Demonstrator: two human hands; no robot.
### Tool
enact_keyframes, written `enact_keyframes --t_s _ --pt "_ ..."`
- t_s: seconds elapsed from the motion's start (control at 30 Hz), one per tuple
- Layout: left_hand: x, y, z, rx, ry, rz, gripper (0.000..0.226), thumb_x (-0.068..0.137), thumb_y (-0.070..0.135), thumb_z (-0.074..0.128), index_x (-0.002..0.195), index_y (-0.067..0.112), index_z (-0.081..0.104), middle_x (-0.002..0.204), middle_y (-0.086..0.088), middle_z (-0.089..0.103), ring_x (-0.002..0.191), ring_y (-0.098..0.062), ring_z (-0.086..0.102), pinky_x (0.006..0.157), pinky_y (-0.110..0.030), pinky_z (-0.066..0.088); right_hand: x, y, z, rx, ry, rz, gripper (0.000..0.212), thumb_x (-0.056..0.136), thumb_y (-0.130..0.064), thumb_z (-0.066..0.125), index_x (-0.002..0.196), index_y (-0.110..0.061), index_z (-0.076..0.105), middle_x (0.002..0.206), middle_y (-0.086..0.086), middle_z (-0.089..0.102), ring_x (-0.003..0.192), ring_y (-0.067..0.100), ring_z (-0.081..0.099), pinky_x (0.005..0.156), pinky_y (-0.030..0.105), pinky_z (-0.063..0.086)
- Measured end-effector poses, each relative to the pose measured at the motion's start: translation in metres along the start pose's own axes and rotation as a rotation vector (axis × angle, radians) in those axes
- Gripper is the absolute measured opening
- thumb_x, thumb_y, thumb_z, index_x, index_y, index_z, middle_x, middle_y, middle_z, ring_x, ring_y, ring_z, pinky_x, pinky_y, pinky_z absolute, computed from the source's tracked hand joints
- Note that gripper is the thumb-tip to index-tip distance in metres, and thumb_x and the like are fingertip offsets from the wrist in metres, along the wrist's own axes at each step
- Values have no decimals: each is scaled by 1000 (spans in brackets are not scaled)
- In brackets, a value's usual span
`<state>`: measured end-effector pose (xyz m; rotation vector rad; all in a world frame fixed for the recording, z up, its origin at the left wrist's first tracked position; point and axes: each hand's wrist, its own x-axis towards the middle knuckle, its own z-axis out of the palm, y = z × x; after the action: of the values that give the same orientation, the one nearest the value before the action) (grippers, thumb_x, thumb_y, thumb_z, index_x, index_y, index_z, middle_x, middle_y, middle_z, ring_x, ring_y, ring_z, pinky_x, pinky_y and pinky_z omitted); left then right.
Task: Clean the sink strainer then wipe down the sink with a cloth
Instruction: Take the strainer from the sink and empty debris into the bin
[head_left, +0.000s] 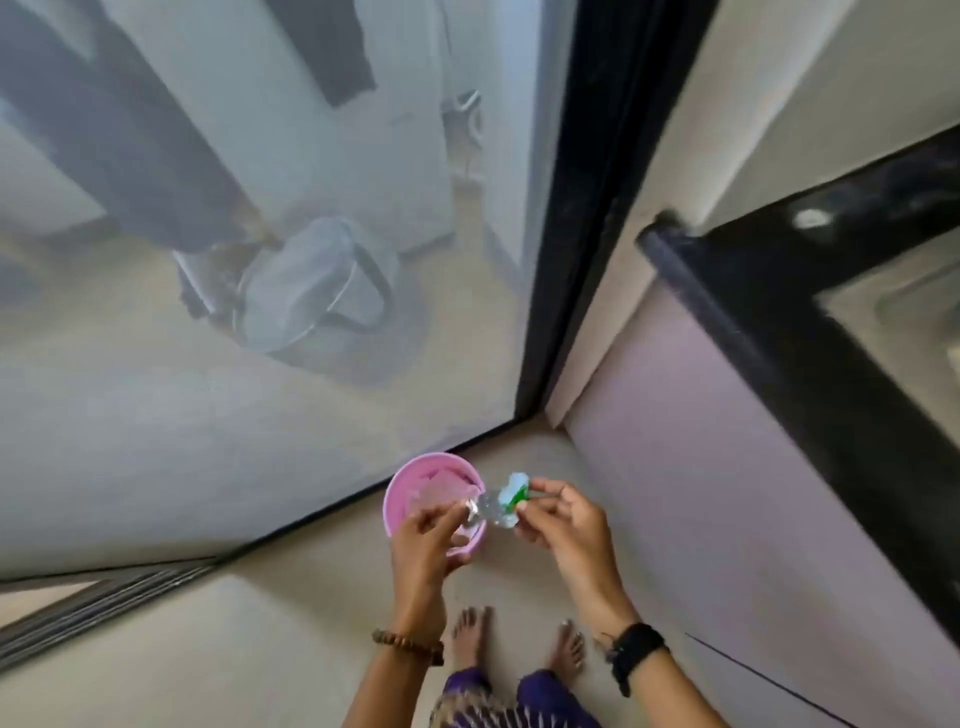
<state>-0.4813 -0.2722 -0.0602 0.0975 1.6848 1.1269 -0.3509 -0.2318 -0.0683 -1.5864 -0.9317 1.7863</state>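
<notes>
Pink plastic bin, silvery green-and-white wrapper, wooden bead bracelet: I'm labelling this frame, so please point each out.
Pink plastic bin (396, 488), head view, left rim.
Silvery green-and-white wrapper (511, 492), head view, its green-and-white part.
Wooden bead bracelet (408, 646), head view, beads across the left wrist.

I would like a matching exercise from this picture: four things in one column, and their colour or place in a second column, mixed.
1. bin
2. packet
3. left wrist bracelet
4. right wrist band

a. black
b. brown beads
c. pink, on the floor
d. pinched between both hands

Pairs: 1-c, 2-d, 3-b, 4-a
</notes>
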Motion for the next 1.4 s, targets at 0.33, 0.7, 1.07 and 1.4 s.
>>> enact_keyframes --t_s 0.33,0.7,1.07,1.4 --pt "244 -187 -74 85 135 -135 9 82 -7 59 91 -7 59 80 -18 61 70 -28 60 50 -16 54 201 249 92 -523 27 51 18 79 2 61 92 -9 66 91 8 70 83 25 66 75 35 55" --pt "295 -230 -83 250 77 -141 32 87 -4 50 119 -1 52 111 -20 60 92 -29 60 71 -31 58 251 295 103 -480 39 134 23 90 -4 43 96 -5 64 92 17 68 67 26 67 66 37 60" --pt "46 -21 35 -465 -138 -356 23 91 15 47 68 16 51 35 5 41 27 -3 34 29 -13 26 54 17 36 382 88 210 18 90 -5 45 79 -11 59 40 -9 37 29 4 29 29 13 22" --pt "-138 100 167 -337 -872 -293 49 93 22 40 43 20 44 33 5 29 24 -3 24 24 -15 15 -105 -165 -102 684 107 -308 21 92 -9 41 84 -13 61 42 -9 36 30 1 28 28 13 22"
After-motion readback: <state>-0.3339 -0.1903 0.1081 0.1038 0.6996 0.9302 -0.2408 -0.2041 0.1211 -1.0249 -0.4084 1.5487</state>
